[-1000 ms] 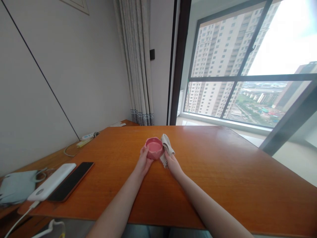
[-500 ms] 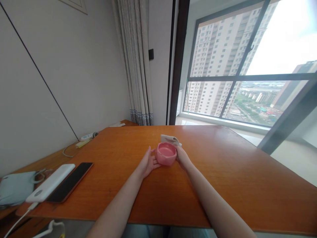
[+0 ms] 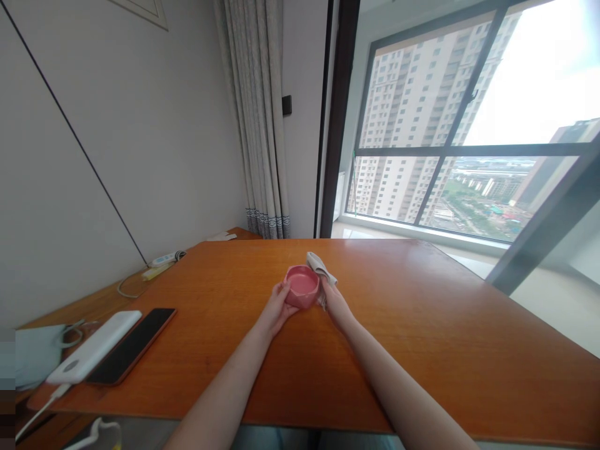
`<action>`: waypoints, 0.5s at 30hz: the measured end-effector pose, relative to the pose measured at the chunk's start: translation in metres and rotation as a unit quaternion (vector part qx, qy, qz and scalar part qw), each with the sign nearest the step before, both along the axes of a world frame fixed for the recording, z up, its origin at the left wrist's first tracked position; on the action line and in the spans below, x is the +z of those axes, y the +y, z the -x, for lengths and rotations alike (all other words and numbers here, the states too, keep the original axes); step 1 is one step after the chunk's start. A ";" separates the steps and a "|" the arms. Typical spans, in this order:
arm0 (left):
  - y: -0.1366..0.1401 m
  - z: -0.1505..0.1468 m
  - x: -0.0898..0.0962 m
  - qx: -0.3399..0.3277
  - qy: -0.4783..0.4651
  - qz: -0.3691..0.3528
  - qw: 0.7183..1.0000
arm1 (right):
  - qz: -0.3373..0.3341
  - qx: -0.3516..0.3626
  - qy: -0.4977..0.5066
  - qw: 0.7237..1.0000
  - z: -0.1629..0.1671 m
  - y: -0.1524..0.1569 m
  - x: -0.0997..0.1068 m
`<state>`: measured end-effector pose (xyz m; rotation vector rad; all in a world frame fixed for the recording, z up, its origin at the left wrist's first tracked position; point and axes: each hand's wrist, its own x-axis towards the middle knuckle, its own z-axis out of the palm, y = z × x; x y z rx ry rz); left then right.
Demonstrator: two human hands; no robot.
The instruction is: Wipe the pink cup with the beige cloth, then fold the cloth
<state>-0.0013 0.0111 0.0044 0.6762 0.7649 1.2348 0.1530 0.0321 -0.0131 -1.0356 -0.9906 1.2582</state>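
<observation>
A pink faceted bowl [image 3: 302, 286] is held over the middle of the wooden table [image 3: 225, 350], its hollow inside facing up toward me. My left hand [image 3: 278, 309] grips the bowl from the left, thumb at the rim and fingers underneath. In my right hand [image 3: 336, 304] is a light grey cloth [image 3: 320, 267], pressed against the bowl's right side. Part of the cloth sticks up behind the bowl, and a corner hangs below my fingers. The right fingertips are partly hidden by cloth.
At the table's left edge lie a white power bank [image 3: 96, 347] with a cable and a black phone [image 3: 134, 345]. A pale pouch [image 3: 40, 353] sits further left. A power strip [image 3: 163, 259] is by the wall. Behind the table hang a curtain [image 3: 262, 125] and a window.
The bowl has shifted slightly left and up, with my left hand now closed on it. My right hand and the cloth have come round to the bowl's right side.
</observation>
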 end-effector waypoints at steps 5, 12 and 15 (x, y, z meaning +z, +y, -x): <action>-0.006 -0.008 -0.003 -0.036 -0.014 -0.025 0.999 | -0.067 -0.081 -0.071 0.992 0.008 -0.010 0.005; -0.009 0.005 0.010 -0.204 0.025 0.016 0.979 | -0.036 0.023 -0.097 0.994 -0.020 -0.012 0.029; -0.007 0.011 0.010 -0.210 0.055 0.057 0.974 | -0.007 0.124 -0.100 0.987 -0.022 -0.017 0.036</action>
